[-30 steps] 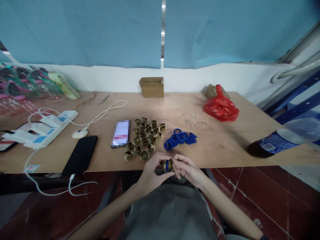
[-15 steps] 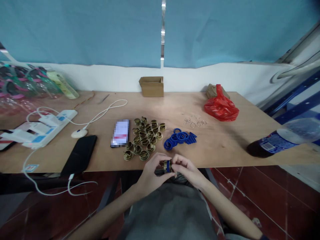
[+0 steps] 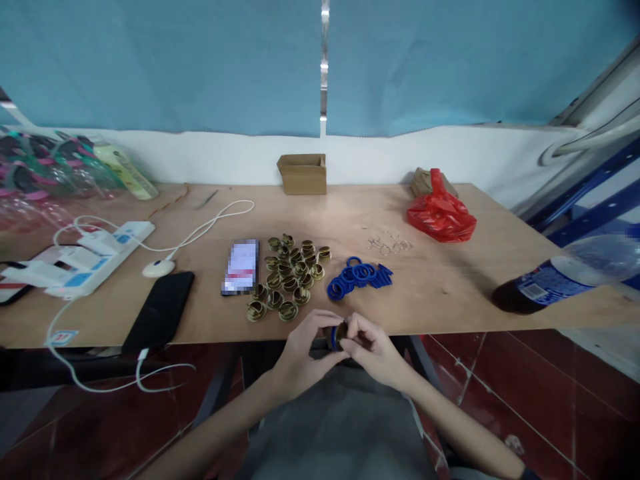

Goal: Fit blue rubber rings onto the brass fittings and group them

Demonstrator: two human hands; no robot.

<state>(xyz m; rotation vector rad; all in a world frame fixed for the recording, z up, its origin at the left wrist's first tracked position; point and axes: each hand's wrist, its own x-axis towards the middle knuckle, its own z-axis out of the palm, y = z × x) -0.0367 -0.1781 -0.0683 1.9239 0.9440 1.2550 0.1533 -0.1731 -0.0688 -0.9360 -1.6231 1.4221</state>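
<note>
At the table's near edge, my left hand (image 3: 306,352) grips a brass-coloured round fitting (image 3: 341,333) with a blue ring (image 3: 333,337) around it, thumb below and fingers above. My right hand (image 3: 371,347) meets it from the right, its thumb and fingers closed at the fitting's open end. Whether those fingertips also pinch a small part is hidden. Beyond my left hand stands a cluster of similar brass-coloured fittings (image 3: 288,311). A heap of blue rings (image 3: 361,272) lies just past my right hand, and several thin wire rings (image 3: 395,246) are scattered farther back.
Left of the fittings lie a lit phone (image 3: 241,267), a dark phone (image 3: 159,311) and a power strip (image 3: 100,260) with white cables. A cardboard box (image 3: 302,175) stands at the back. To the right are a red bag (image 3: 442,213) and a cola bottle (image 3: 543,285) on its side.
The fitting has turned in my hands, so its hollow end shows more. My right fingers have shifted up slightly along its right side.
</note>
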